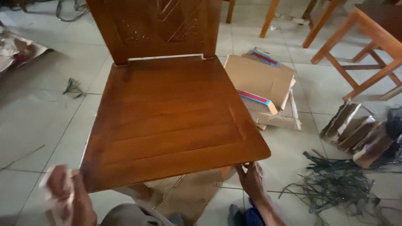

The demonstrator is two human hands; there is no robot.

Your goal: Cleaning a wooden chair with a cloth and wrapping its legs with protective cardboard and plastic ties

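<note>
Wooden chair (167,113), glossy reddish-brown, fills the middle of the head view, seat facing up and toward the camera, carved backrest (155,25) rising at the top of frame. It stands on a pale tiled floor (37,109).

Right hand (252,181) sits at the seat's near right corner, fingers curled up under the edge and touching the wood; grip is closed around that edge (underside contact itself is hidden). Left hand (67,196) is at the seat's near left corner, just beside the edge, bunched around a whitish-pink cloth (52,188); grip is closed on the cloth, motion-blurred, so can't tell whether cloth touches the wood.

Under the seat front, a flattened piece of brown cardboard (188,192) lies on the floor, with part of the person's clothed knee (130,215) at the bottom edge.

Right of the chair: a stack of flat cardboard boxes (264,88) with red-and-blue strips, near the seat's right side. Further right, a bundle of folded cardboard corner pieces (360,134), and below that a tangle of dark plastic straps (335,182) spread on the tiles. Top right, legs of light orange wooden furniture (360,46), well apart from the chair. Top left, crumpled brown paper (19,48); a small dark scrap (73,88) lies on the tiles left of the seat.
</note>
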